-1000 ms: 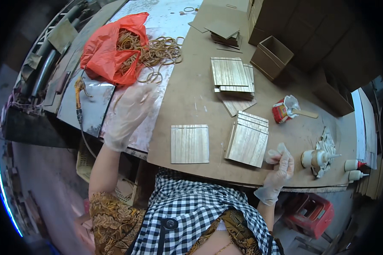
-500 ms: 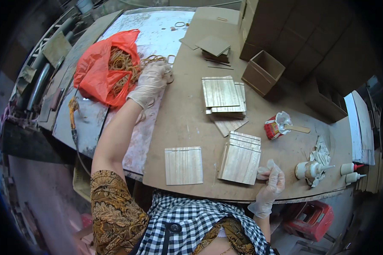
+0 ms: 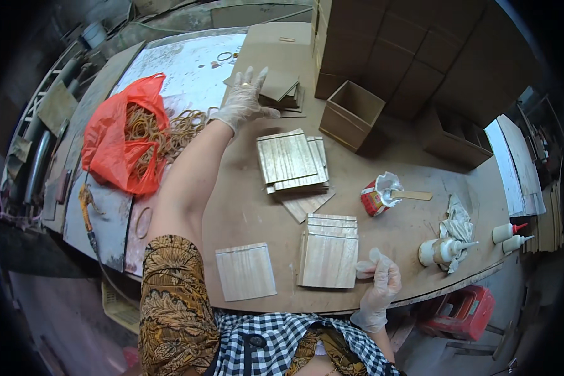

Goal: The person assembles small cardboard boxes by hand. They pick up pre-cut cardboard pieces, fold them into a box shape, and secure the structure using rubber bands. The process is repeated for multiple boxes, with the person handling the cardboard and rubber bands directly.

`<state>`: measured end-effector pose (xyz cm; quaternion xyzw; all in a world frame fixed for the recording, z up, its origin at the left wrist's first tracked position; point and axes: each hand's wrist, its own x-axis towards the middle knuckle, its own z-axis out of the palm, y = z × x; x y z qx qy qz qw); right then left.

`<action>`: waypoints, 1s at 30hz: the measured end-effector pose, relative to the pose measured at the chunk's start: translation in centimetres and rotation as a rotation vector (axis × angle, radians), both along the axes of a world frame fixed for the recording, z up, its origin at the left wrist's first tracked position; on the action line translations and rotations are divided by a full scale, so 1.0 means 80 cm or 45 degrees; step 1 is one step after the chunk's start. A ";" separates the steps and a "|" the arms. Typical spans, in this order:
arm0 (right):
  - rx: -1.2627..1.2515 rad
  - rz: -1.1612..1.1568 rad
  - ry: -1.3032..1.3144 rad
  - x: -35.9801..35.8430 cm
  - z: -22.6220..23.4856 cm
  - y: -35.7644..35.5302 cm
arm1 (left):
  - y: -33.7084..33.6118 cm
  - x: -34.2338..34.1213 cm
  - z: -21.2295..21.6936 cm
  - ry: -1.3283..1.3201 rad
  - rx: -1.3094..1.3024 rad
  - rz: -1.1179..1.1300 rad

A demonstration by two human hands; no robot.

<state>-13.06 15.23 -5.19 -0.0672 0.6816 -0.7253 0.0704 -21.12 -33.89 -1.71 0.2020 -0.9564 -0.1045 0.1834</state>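
Observation:
My left hand (image 3: 244, 100), in a clear glove, reaches forward with fingers spread. Its fingers overlap the edge of a stack of thin square boards (image 3: 279, 89); whether they touch is unclear. Close to my right hand (image 3: 382, 287), also gloved, is a stack of light grooved wooden panels (image 3: 329, 254). That hand's fingers are curled together, and anything inside them is hidden. A single grooved panel (image 3: 245, 272) lies flat at the near left. Further off, another pile of grooved panels (image 3: 288, 156) sits slightly askew.
A red plastic bag (image 3: 103, 141) of rubber bands (image 3: 145, 122) lies left, with more bands (image 3: 188, 128) spilling out. Right are a red tub (image 3: 375, 199) of white paste with a flat stick (image 3: 417, 195), glue bottles (image 3: 438, 252) and a crumpled cloth (image 3: 457, 219). An open box (image 3: 351, 116) stands behind.
My left hand has moved from the rubber bands beside the red bag, forward and right to the thin boards, and its fingers have spread. My right hand stays by the panel stack. The view has shifted.

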 end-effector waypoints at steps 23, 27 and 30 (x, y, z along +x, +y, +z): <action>0.011 0.027 -0.034 -0.001 0.001 0.000 | 0.044 0.081 0.066 0.305 1.229 -0.211; 0.018 0.037 -0.008 -0.001 -0.001 0.001 | 0.106 0.204 0.071 0.171 1.212 -0.287; -0.005 0.047 0.042 -0.002 -0.002 0.002 | 0.145 0.277 0.082 -0.125 0.921 0.017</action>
